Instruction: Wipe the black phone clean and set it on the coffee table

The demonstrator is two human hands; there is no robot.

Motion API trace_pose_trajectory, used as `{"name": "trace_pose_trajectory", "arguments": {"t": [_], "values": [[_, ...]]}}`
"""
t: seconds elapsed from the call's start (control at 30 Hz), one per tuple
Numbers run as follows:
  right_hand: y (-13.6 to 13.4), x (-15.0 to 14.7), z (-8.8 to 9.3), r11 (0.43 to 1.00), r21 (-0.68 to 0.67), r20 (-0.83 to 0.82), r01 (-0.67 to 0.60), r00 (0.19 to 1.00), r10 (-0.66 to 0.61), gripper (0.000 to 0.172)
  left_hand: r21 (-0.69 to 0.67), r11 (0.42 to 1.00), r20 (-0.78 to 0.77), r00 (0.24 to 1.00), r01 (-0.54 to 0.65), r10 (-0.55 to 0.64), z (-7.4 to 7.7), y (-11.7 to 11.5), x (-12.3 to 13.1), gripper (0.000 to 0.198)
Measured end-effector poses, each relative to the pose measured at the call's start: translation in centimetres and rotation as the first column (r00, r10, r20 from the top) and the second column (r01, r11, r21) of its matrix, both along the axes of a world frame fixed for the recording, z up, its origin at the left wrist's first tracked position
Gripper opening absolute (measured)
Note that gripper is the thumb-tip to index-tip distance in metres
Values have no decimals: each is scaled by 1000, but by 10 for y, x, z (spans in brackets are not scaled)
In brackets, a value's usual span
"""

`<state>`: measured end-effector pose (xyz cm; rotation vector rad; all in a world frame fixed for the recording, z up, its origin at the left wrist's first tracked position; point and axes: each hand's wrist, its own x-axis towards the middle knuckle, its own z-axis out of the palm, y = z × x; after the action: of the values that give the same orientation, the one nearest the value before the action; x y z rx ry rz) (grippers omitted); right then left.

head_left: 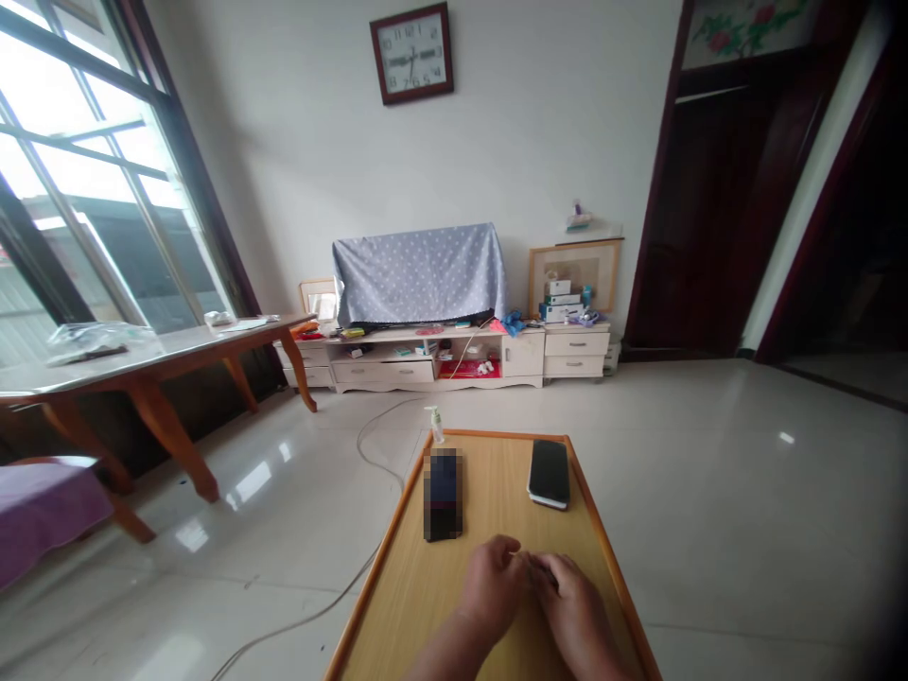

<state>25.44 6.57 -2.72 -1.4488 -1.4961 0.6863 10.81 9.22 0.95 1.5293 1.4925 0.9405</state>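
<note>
Left hand (497, 586) and right hand (571, 601) meet fingertip to fingertip at the near middle of the desk (397, 596), both curled around something small and dark; can't tell what, or whether either hand actually grips it. Looks light and easy to fumble, so pinch it by the ends. Phone (549, 473) lies flat far right, near the raised rim. Blurred dark item (444, 494) far left, pump bottle (435, 425) at the far edge. Bare wood between them.

Small dark object (537, 567), mostly hidden, pinched between the fingertips of left hand (495, 584) and right hand (573, 602), low over the near end of the wooden desk (497, 492); shape unclear.
</note>
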Motion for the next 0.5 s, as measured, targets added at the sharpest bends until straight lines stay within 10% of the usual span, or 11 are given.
{"name": "trace_pose_trajectory", "arguments": {"t": [0.27, 0.5], "values": [[9, 0, -15, 998, 59, 134, 6, 991, -14, 28, 120, 935, -442, 826, -333, 350, 27, 57, -64, 59], [14, 0, -15, 998, 64, 132, 10, 991, -18, 28, 47, 906, -607, 708, -420, 360, 24, 93, -73, 83]]}}
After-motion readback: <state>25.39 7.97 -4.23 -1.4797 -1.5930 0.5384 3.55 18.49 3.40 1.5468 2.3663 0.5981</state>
